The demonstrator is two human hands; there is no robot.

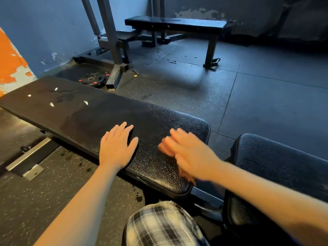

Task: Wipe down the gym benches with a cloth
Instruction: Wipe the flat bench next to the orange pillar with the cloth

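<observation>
**A:** Two questions — how open is the left hand, and what about the right hand?

**B:** Left lies flat, fingers straight and spread, palm down on the near bench. Right is a blur over that bench's right end; I cannot tell how open it is or whether it holds anything.

**A:** Which way does it run?

**B:** Long axis from far left to near right — ending just beside a second pad. The far bench stands well apart.

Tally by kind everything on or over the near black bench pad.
White flecks on the black textured vinyl bench pad: 4
Bare hands: 2 (left hand flat on the pad, right hand motion-blurred)
Total: 6
</observation>
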